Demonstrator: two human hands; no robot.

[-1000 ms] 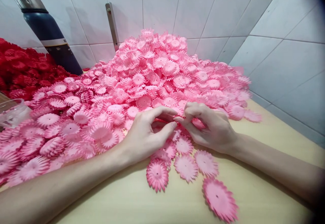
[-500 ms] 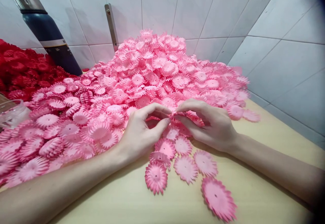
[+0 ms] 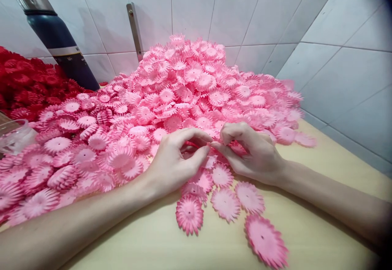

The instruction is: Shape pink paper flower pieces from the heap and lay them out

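Left hand (image 3: 173, 166) and right hand (image 3: 259, 155) meet at the fingertips above the near edge of the pink pile (image 3: 190, 74), forearms reaching in from either side.

Nearest on the pale table (image 3: 131, 237) lies a large flower (image 3: 266, 240), flat, with a small dark hole in its middle and deeper pink at its notched rim. Just beyond, a darker-rimmed flower (image 3: 189, 215) and two paler ones (image 3: 226, 204) (image 3: 249, 197) lie flat, with more running back under the fingers.

At the fingertips, the right forefinger, stretched out toward the left hand a moment ago, is now curled back, while the right thumb reaches to the left fingertips. The left thumb and fingers are bent close together. Whether either hand grips anything, I cannot tell. This looks like small finger work kept to one spot; the loose flowers lie much as they did.

Behind the hands the pile rises in a heap of thin, frilled flowers, overlapping at all angles. Off to the left are a clear cup (image 3: 18, 137) and a red pile (image 3: 30, 82), then a dark blue bottle (image 3: 61, 45). A metal strip (image 3: 134, 31) stands against the tiled wall (image 3: 241, 10).
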